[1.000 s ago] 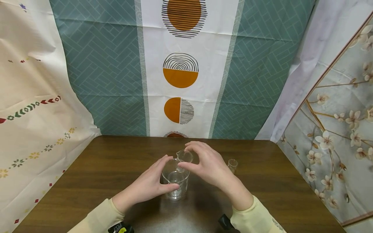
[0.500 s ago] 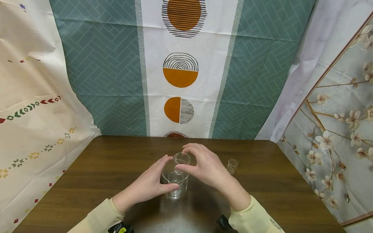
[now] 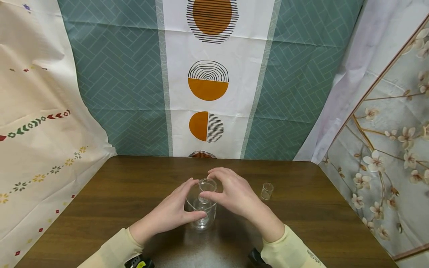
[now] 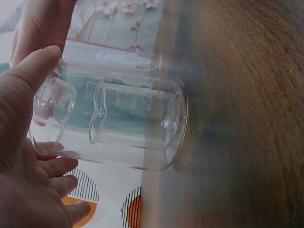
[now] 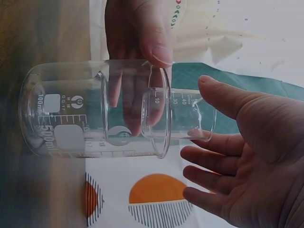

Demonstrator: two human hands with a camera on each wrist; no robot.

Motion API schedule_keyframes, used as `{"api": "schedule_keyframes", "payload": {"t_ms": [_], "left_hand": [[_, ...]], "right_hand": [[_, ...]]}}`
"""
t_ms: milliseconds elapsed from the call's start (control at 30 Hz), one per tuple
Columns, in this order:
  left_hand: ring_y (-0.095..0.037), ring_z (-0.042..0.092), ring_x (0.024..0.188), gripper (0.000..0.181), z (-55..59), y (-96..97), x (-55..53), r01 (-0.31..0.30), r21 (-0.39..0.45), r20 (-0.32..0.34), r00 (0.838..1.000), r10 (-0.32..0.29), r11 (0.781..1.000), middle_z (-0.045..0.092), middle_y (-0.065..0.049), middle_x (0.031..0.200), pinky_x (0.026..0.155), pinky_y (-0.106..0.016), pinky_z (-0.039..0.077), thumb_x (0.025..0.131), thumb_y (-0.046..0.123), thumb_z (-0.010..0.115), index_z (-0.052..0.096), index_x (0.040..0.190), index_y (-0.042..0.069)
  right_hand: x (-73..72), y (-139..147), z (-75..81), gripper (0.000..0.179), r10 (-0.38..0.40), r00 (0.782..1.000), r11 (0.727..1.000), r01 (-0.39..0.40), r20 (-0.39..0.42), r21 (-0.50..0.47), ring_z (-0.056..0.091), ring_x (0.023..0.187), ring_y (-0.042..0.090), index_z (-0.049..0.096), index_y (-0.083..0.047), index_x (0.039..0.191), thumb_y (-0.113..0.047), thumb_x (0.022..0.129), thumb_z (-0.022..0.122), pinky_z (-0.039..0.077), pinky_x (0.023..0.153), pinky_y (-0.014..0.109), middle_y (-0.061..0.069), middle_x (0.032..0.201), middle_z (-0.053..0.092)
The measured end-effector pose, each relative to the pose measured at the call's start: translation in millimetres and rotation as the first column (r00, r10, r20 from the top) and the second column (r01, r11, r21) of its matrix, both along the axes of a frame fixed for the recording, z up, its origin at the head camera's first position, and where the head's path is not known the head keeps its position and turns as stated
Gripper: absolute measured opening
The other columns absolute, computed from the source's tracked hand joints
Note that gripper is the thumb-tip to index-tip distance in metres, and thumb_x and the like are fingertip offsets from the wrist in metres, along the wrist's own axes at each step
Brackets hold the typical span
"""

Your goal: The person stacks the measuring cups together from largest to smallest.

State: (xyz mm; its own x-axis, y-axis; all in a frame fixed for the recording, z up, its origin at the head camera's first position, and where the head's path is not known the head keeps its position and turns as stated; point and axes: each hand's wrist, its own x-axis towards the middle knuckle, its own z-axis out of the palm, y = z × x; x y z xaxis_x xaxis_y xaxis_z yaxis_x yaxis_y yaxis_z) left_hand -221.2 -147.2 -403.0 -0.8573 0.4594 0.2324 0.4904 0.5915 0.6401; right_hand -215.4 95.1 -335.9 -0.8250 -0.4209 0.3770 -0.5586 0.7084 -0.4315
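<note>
Right hand point(image 3: 234, 193) pinches a small glass beaker point(image 5: 183, 114) by its rim, thumb on one side and forefinger on the other, the remaining fingers spread away from the glass. That beaker is upright below these fingertips, its base dipping inside the mouth of a large beaker point(image 5: 92, 149) and apart from the nested beaker point(image 4: 133, 116) standing in it. Across from it, the left hand point(image 3: 169, 214) grips the large beaker near the rim, thumb on the near side, fingers on the far side. All the glass is clear and colourless, with white printed scales; the nested beaker shows a pouring lip. On the small beaker 10, 30 and 40 can be read; on the large one, GG-17 and a big 500, while other print is too faint. A spare beaker point(image 3: 267, 191) stands to the right of the right hand, on a dark brown wood-grain table point(image 3: 308, 216) beneath both hands. Pale yellow sleeves point(image 3: 289, 249) cover the forearms. Beyond the hands hangs a teal-and-white cloth point(image 3: 289, 93) with orange-and-black circles; a cream cloth point(image 3: 37, 89) with small flower motifs lies to their left, a blossom-printed cloth point(image 3: 399, 178) to their right.
</note>
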Motion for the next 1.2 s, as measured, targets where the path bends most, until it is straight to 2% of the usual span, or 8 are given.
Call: {"api": "schedule_keyframes", "payload": {"t_ms": [400, 700, 1200], "left_hand": [[-0.045, 0.04, 0.157, 0.104, 0.9, 0.4, 0.0, -0.005, -0.009, 0.018, 1.0, 0.006, 1.0, 0.035, -0.026, 0.173, 0.12, -0.068, 0.041, 0.09, 0.062, 0.088, 0.043, 0.166, 0.009], [-0.044, 0.039, 0.158, 0.101, -0.2, -0.1, 0.0, 0.004, -0.014, 0.005, 1.0, -0.004, 1.0, 0.038, -0.024, 0.172, 0.12, -0.067, 0.041, 0.09, 0.063, 0.087, 0.044, 0.164, 0.009], [-0.043, 0.038, 0.159, 0.101, 0.5, -0.1, 0.0, 0.01, -0.005, 0.017, 1.0, -0.01, 1.0, 0.038, -0.022, 0.173, 0.121, -0.066, 0.04, 0.09, 0.061, 0.088, 0.044, 0.164, 0.009]], "right_hand": [[-1.5, -2.4, -4.7, 0.042, 0.015, 1.0, 1.0, -0.015, 0.015, 0.019, 0.062, 0.135, 0.022, 0.076, -0.017, 0.121, -0.044, 0.092, 0.091, 0.055, 0.108, 0.048, 0.001, 0.14, 0.07], [-2.8, -3.0, -8.9, 0.045, 0.022, 0.999, 0.999, -0.023, 0.031, 0.041, 0.066, 0.126, 0.02, 0.075, -0.016, 0.123, -0.045, 0.093, 0.091, 0.057, 0.104, 0.046, -0.001, 0.136, 0.071], [-5.0, -3.5, -13.1, 0.046, 0.034, 0.997, 0.997, -0.038, 0.065, 0.073, 0.067, 0.123, 0.02, 0.075, -0.015, 0.125, -0.046, 0.094, 0.089, 0.057, 0.102, 0.045, -0.001, 0.135, 0.071]]}}
